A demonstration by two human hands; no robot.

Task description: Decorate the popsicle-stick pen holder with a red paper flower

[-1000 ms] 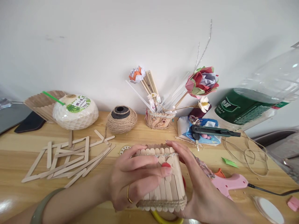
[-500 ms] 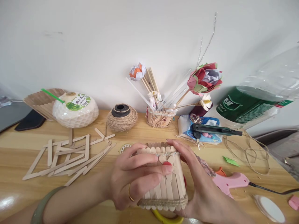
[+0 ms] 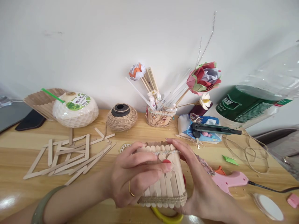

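Note:
A box made of craft sticks (image 3: 163, 186) is held up between both hands, with twine wrapped near its lower edge and a glittery silver trim near the top. My left hand (image 3: 135, 174), wearing a gold ring, curls over the box's left side. Its fingertips press on the front, at a small red piece (image 3: 166, 161) set among pale wooden pieces. My right hand (image 3: 198, 180) grips the right side, thumb below and fingers at the top corner. Part of a yellow ring-shaped thing (image 3: 167, 217) shows under the box.
Loose craft sticks (image 3: 70, 155) lie at left. Behind stand a white coconut-shaped container (image 3: 76, 113), a twine spool (image 3: 122, 119) and a decorated pot (image 3: 160, 119) of paper flowers. At right are a pink glue gun (image 3: 230, 180) with its cord, a box cutter (image 3: 215, 129) and a large bottle (image 3: 245, 104).
Both hands stay on the craft-stick box, which has risen very slightly. The left fingers have shifted a little, still pressing at the red piece.

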